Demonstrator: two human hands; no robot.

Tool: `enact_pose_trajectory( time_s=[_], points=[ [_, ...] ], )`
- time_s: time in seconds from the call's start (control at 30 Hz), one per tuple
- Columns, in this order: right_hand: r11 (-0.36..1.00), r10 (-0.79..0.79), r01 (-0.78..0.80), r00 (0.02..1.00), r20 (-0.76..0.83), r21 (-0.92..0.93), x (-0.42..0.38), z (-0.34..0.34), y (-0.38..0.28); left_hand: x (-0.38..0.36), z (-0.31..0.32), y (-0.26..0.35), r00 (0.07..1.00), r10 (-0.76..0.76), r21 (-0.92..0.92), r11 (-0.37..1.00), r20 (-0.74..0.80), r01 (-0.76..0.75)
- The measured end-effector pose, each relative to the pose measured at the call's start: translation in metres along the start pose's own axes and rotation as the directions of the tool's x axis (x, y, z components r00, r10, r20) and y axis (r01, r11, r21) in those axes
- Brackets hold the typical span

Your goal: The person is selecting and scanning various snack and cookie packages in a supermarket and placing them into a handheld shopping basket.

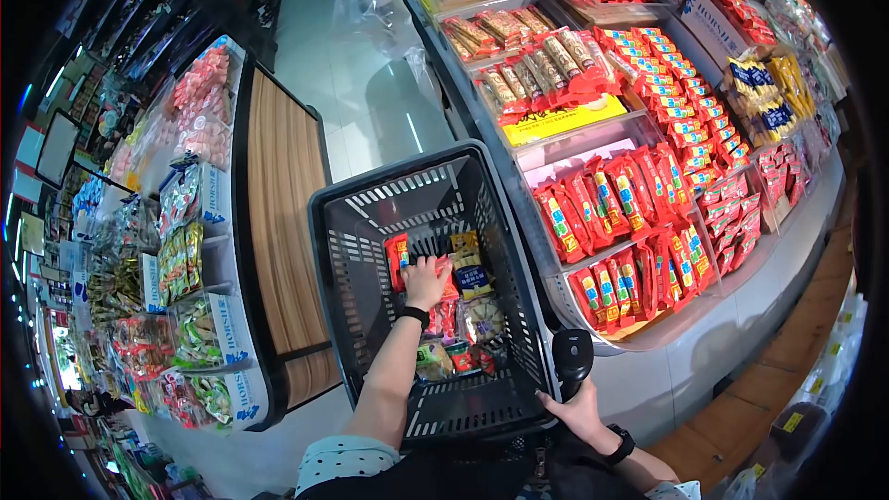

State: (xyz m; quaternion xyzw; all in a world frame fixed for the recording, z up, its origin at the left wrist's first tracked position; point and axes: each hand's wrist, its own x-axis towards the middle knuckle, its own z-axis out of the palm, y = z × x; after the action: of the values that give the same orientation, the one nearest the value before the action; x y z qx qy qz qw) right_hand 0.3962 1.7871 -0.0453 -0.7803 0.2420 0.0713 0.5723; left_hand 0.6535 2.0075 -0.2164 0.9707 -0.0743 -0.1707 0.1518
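Observation:
My left hand [427, 281] reaches down into a black shopping basket [326, 250], its fingers curled over a red snack packet [444, 267]. Beside it in the basket lies another red packet [396, 261]. To its right are a yellow packet [466, 245] and a dark blue packet [476, 281]. Nearer to me, a green packet [432, 362] and other small snack packs lie on the basket floor. Close to the basket's near right corner, my right hand [580, 414] is closed round the lower part of a black handle with a rounded end [572, 357].
On the right, a display stand holds rows of red snack packets [611, 199] behind clear dividers. Bagged snacks [181, 259] fill the left stand, which has a wood-grain side panel [282, 157]. A tiled aisle [366, 97] runs between them. Cardboard boxes [741, 389] line the lower right.

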Motion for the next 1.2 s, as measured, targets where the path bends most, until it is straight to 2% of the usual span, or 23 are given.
enact_pose_trajectory(
  time_s=[0.07, 0.13, 0.2, 0.23, 0.27, 0.33, 0.4, 0.47, 0.5, 0.53, 0.6, 0.63, 0.67, 0.73, 0.9, 0.97, 1.07, 1.13, 1.2],
  points=[
    [0.999, 0.037, -0.037, 0.999, 0.005, 0.021, -0.002, -0.001, -0.002, -0.009, 0.004, 0.004, 0.998, 0.030, 0.064, 0.998, -0.053, -0.027],
    [0.999, 0.004, -0.003, 1.000, -0.017, 0.039, -0.002, 0.001, 0.006, -0.008, 0.003, 0.003, 0.998, 0.034, 0.046, 0.998, -0.049, -0.031],
    [0.998, -0.030, 0.032, 0.999, -0.040, 0.056, -0.002, 0.001, 0.008, -0.003, -0.007, 0.000, 0.994, 0.016, -0.161, 0.987, 0.108, 0.002],
    [0.998, -0.030, 0.032, 0.999, -0.032, 0.049, -0.003, 0.000, 0.007, 0.000, -0.017, -0.002, 0.976, -0.014, -0.183, 0.982, 0.218, 0.055],
    [0.999, -0.031, 0.032, 0.999, -0.025, 0.042, -0.003, 0.000, 0.006, 0.002, -0.025, -0.002, 0.976, -0.014, -0.182, 0.982, 0.217, 0.055],
    [0.998, -0.029, 0.030, 0.999, -0.028, 0.049, -0.002, 0.000, 0.004, 0.006, -0.040, -0.003, 0.936, 0.009, -0.190, 0.980, 0.351, 0.062],
    [0.998, -0.027, 0.029, 0.999, -0.032, 0.055, -0.003, 0.000, 0.004, 0.015, -0.038, -0.017, 0.935, 0.014, -0.147, 0.988, 0.354, 0.040],
    [0.998, 0.020, -0.019, 1.000, -0.013, 0.057, -0.004, 0.000, 0.005, 0.024, -0.036, -0.031, 0.936, 0.078, 0.048, 0.994, 0.342, -0.100],
    [0.998, 0.017, -0.016, 1.000, -0.011, 0.056, -0.005, 0.000, 0.007, 0.026, -0.066, -0.013, 0.800, 0.017, 0.062, 0.996, 0.600, -0.067],
    [0.998, -0.015, 0.016, 0.999, -0.029, 0.054, -0.005, 0.001, 0.009, 0.024, -0.063, -0.013, 0.801, 0.015, 0.062, 0.996, 0.598, -0.065],
    [0.997, -0.053, 0.055, 0.998, -0.040, 0.054, -0.005, 0.003, 0.008, 0.016, -0.057, -0.012, 0.870, 0.125, 0.177, 0.956, 0.478, -0.235],
    [0.997, -0.056, 0.059, 0.997, -0.052, 0.057, -0.006, 0.003, 0.005, 0.011, -0.056, -0.005, 0.871, 0.129, 0.179, 0.954, 0.473, -0.239],
    [0.996, -0.058, 0.062, 0.996, -0.064, 0.060, -0.006, 0.003, 0.003, 0.003, -0.053, 0.003, 0.879, 0.189, 0.242, 0.917, 0.438, -0.318],
    [0.996, -0.063, 0.066, 0.996, -0.056, 0.061, -0.007, 0.001, 0.000, -0.003, -0.041, 0.001, 0.878, 0.177, 0.027, 0.977, 0.444, -0.210],
    [0.998, -0.054, 0.055, 0.998, -0.032, 0.033, -0.009, 0.001, 0.009, -0.020, -0.053, 0.013, 0.944, 0.088, -0.005, 0.996, 0.318, -0.092],
    [0.995, -0.015, 0.017, 1.000, -0.024, 0.095, -0.010, 0.002, 0.014, -0.025, -0.061, 0.013, 0.962, 0.068, -0.005, 0.998, 0.264, -0.069],
    [0.993, -0.053, 0.056, 0.998, -0.031, 0.105, -0.011, 0.004, 0.014, -0.042, -0.092, 0.013, 0.992, 0.006, -0.080, 0.997, 0.125, 0.004],
    [0.992, -0.047, 0.050, 0.998, -0.029, 0.112, -0.012, 0.004, 0.013, -0.046, -0.096, 0.004, 0.999, -0.011, -0.258, 0.966, -0.037, 0.001],
    [0.992, -0.040, 0.043, 0.999, -0.027, 0.118, -0.013, 0.004, 0.013, -0.053, -0.102, 0.003, 0.991, -0.081, -0.502, 0.865, -0.107, 0.017]
  ],
)
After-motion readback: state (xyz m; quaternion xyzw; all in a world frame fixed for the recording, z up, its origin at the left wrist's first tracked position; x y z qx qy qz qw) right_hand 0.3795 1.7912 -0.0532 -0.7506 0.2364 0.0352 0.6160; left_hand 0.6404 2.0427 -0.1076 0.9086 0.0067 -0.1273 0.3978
